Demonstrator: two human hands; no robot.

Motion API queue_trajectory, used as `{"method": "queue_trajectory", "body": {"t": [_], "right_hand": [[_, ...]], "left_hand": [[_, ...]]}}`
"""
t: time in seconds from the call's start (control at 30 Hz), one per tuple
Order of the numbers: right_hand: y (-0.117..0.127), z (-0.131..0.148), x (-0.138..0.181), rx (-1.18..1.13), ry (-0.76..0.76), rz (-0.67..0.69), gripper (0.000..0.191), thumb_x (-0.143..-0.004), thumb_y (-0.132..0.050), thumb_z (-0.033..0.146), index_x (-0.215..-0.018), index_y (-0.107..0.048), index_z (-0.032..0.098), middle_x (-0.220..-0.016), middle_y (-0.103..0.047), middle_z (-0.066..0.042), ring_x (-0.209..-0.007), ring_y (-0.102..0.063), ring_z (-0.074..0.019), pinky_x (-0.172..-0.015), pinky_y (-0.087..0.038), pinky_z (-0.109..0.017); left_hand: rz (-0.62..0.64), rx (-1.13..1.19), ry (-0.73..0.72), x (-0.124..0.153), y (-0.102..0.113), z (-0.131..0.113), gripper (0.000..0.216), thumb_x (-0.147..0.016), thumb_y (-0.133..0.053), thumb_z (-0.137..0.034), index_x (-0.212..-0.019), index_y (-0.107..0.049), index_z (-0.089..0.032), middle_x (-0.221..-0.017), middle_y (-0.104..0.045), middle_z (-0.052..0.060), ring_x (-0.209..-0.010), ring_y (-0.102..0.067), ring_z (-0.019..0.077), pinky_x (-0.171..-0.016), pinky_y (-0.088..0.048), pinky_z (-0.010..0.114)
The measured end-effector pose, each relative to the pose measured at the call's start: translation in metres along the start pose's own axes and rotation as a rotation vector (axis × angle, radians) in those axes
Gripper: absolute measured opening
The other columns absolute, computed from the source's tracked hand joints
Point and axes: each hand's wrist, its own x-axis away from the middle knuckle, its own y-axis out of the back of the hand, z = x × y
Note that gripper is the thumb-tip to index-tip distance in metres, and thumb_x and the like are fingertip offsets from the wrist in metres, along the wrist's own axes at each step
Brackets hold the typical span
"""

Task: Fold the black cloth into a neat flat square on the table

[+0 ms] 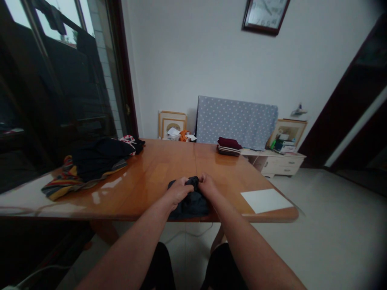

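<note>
A dark garment, its exact kind unclear, lies bunched at the front edge of the wooden table. My left hand grips its upper left part, thumb over the cloth. At the upper right of the same garment, the fingers of my right hand are pinched on the fabric. Between the two hands the cloth is gathered into a thick dark fold. Some fingertips are hidden behind the cloth.
A loose heap of clothes covers the table's left side. Folded dark red and other cloths are stacked at the far edge. A white sheet lies at the right front corner. Beyond stand a white cabinet and a dotted cloth.
</note>
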Motion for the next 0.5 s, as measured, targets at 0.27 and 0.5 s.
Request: {"method": "queue_trajectory", "body": {"t": [0.27,0.5], "right_hand": [[0.016,-0.007,0.017,-0.258,-0.014,0.136,0.008,-0.068,-0.056,0.022,-0.063,-0.050,0.020,-0.060,-0.050,0.004,-0.059,-0.044,-0.0116,-0.056,-0.031,-0.023],[0.041,-0.004,0.055,-0.426,0.033,0.354,0.009,-0.069,-0.057,0.028,-0.071,-0.058,0.019,-0.066,-0.053,0.004,-0.062,-0.045,-0.0113,-0.058,-0.034,-0.023]], "left_hand": [[-0.014,0.016,0.023,0.001,-0.006,-0.003,0.015,-0.069,-0.058,-0.014,-0.083,-0.061,-0.017,-0.072,-0.061,0.000,-0.064,-0.055,0.0134,-0.054,-0.036,0.023],[-0.021,0.043,0.035,-0.002,-0.010,0.001,0.009,-0.073,-0.060,-0.020,-0.082,-0.059,-0.018,-0.069,-0.059,-0.001,-0.062,-0.052,0.0126,-0.055,-0.037,0.023]]}}
